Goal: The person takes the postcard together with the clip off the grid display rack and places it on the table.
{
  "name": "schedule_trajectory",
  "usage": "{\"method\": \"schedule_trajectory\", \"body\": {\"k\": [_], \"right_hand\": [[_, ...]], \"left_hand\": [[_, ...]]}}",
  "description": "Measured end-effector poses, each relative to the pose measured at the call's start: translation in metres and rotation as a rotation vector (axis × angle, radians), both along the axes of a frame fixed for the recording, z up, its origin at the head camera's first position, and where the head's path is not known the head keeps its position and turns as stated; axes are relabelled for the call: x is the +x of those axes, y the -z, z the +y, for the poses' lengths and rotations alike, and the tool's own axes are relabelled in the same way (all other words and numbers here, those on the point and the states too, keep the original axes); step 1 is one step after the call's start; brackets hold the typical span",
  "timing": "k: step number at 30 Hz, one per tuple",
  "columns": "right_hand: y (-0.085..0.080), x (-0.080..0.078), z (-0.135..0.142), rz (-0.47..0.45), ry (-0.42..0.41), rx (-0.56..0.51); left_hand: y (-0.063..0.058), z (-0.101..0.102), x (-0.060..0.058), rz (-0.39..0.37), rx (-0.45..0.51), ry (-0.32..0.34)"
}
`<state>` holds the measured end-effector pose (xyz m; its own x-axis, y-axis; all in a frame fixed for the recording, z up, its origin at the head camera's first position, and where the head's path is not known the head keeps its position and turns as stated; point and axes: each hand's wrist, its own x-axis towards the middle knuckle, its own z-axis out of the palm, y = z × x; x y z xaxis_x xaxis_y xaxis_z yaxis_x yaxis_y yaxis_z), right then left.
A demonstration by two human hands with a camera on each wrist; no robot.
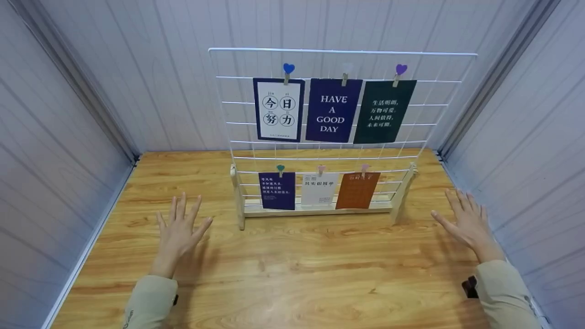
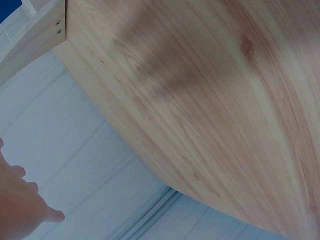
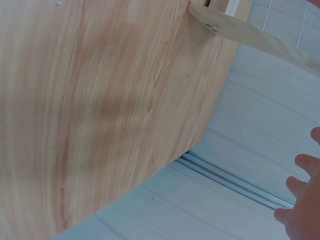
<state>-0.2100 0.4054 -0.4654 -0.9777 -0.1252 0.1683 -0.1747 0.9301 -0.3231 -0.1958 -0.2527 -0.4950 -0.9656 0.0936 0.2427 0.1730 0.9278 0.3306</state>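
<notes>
A white wire grid rack [image 1: 343, 51] on a wooden stand [image 1: 315, 212] stands toward the back of the table. Small clips with heart-shaped heads hold two rows of cards on it. On top hang a white card with a blue border [image 1: 279, 109], a navy card [image 1: 332, 109] and a dark green card [image 1: 385, 112]. Below are a purple-blue card [image 1: 277, 192], a white card [image 1: 319, 191] and an orange card [image 1: 357, 191]. My left hand [image 1: 179, 230], fingers spread, is left of the stand, holding nothing. On the stand's right, my right hand [image 1: 467, 224] is likewise spread and holds nothing.
The wood-grain table [image 1: 292, 274] is enclosed by pale panel walls at the back [image 1: 160, 91], left [image 1: 45, 160] and right [image 1: 525, 151]. The stand's wooden side leg [image 3: 245, 32] shows in the right wrist view. Both hands cast shadows on the tabletop.
</notes>
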Motion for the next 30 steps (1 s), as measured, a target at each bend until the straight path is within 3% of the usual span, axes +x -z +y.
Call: {"method": "schedule_trajectory", "body": {"k": [5,11,15,16,20,22,24,30], "right_hand": [[-0.001,-0.002,0.0,0.004,-0.013,-0.077],[-0.007,-0.003,0.003,-0.032,-0.025,-0.244],[-0.014,0.0,0.004,-0.093,-0.018,-0.408],[-0.016,0.001,0.004,-0.103,-0.022,-0.452],[-0.02,0.002,0.004,-0.111,-0.036,-0.612],[-0.021,0.001,0.004,-0.11,-0.029,-0.671],[-0.023,0.001,0.003,-0.104,-0.022,-0.737],[-0.027,0.001,-0.002,-0.073,-0.134,-1.157]], "left_hand": [[0.0,-0.001,-0.001,-0.003,0.095,0.017],[-0.007,0.002,-0.004,0.031,0.34,0.067],[-0.015,0.007,-0.003,-0.021,0.549,0.105],[-0.022,0.01,0.0,-0.048,0.597,0.107],[-0.035,0.018,0.004,-0.119,0.736,0.109],[-0.038,0.021,0.003,-0.139,0.793,0.115],[-0.032,0.019,-0.002,-0.15,0.845,0.133],[-0.038,0.023,-0.002,-0.199,0.98,0.184]]}}
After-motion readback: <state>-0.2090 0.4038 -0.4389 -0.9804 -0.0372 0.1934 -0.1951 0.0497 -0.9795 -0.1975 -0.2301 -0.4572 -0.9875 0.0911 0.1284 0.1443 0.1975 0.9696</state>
